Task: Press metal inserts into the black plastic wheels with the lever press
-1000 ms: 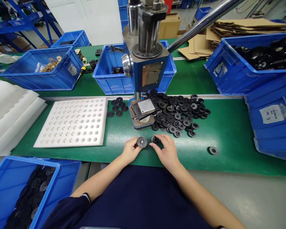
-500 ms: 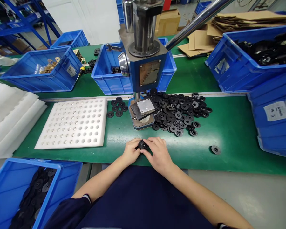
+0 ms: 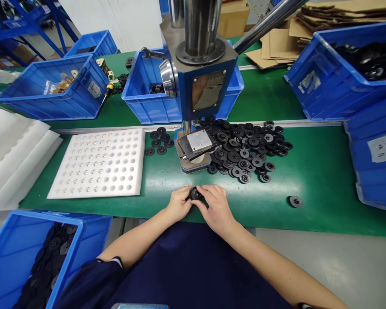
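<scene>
Between my two hands, close to the front edge of the green bench, is a black round wheel (image 3: pixel 195 194) with a raised hub. My left hand (image 3: pixel 179 204) grips its left side, and my right hand (image 3: pixel 216 207) pinches it from the right with thumb and fingers. Just beyond stands a press (image 3: pixel 199 92) with a metal block (image 3: pixel 199 140) on its base. A heap of similar black wheels (image 3: pixel 241 161) lies to the right of that base. Several flat black discs (image 3: pixel 161 150) lie to its left.
A white foam tray (image 3: pixel 93 195) with rows of holes, many holding shiny parts, lies at left. One loose wheel (image 3: pixel 295 201) lies at right. Blue bins stand behind, at right (image 3: pixel 373 171) and at lower left (image 3: pixel 93 240). A yellow-handled screwdriver (image 3: pixel 108 90) leans by a bin.
The camera view has shifted slightly. Both hands stay on the black wheel, which is turned a little so its hub shows more.
</scene>
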